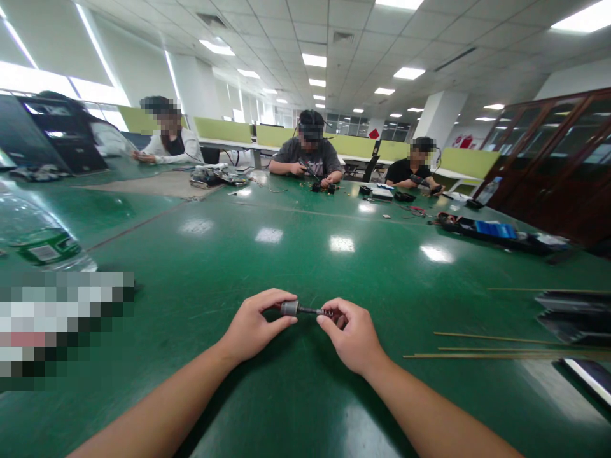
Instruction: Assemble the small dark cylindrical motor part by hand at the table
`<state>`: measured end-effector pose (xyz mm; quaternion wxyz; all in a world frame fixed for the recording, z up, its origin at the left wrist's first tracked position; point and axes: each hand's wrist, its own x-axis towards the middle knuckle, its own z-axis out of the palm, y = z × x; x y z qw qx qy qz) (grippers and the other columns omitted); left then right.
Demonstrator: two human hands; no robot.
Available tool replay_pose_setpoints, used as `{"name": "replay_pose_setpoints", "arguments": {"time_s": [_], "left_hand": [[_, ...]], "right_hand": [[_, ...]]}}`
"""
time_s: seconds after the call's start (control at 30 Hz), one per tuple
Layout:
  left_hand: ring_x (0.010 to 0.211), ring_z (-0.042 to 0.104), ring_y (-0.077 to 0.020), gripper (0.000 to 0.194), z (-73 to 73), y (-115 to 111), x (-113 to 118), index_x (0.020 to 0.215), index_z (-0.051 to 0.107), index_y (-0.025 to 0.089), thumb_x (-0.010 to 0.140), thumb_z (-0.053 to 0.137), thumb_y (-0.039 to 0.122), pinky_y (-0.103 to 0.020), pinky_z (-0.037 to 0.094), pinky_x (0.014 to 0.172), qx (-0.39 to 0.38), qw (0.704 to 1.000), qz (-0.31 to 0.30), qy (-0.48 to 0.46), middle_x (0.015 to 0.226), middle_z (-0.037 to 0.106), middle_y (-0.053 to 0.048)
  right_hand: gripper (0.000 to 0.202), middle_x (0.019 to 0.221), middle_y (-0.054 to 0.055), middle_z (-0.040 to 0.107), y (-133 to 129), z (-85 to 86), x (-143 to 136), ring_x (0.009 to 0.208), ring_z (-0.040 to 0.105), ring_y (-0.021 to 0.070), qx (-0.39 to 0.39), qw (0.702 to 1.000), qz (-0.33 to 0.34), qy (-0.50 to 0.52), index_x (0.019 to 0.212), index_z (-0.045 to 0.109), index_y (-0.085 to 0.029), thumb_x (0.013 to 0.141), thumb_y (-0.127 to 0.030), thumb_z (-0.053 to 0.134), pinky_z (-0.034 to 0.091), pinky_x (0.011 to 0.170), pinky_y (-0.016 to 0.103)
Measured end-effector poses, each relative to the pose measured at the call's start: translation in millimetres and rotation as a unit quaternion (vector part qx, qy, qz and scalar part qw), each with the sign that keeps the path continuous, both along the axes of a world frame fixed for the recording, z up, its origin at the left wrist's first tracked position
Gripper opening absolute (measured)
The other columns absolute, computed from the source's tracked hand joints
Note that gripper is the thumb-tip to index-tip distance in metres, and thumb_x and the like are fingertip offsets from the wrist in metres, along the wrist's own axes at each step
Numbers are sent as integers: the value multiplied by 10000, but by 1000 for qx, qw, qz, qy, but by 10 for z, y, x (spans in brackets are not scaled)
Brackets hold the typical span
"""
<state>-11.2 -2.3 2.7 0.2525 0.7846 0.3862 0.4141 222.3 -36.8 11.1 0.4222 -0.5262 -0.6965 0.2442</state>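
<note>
My left hand (pixel 252 327) grips a small grey cylindrical part (pixel 289 308), like a little motor, just above the green table (pixel 267 254). A thin dark shaft (pixel 310 310) runs from it to the right into my right hand (pixel 351 334), whose fingers pinch a dark reddish piece at the shaft's far end. Both hands meet near the table's front middle. My fingers hide the ends of the assembly.
A clear plastic water bottle (pixel 33 238) lies at the left. Thin wooden sticks (pixel 501 346) and dark flat items (pixel 573 312) lie at the right. Three other people work at the table's far side, among tools and a blue box (pixel 494 229).
</note>
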Motion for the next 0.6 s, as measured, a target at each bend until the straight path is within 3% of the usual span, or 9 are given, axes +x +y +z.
{"name": "replay_pose_setpoints", "arguments": {"time_s": [0.6], "left_hand": [[1018,649,-224,289,-8,8,-2,1109,687,231,825,727,262,-367,521,930,-4,1000,6,-7,1092,695,-69]], "right_hand": [[62,713,-9,645,4,-4,4,615,559,143,-1,1000,-2,-1,876,684,-206,852,-241,639,411,562,238]]}}
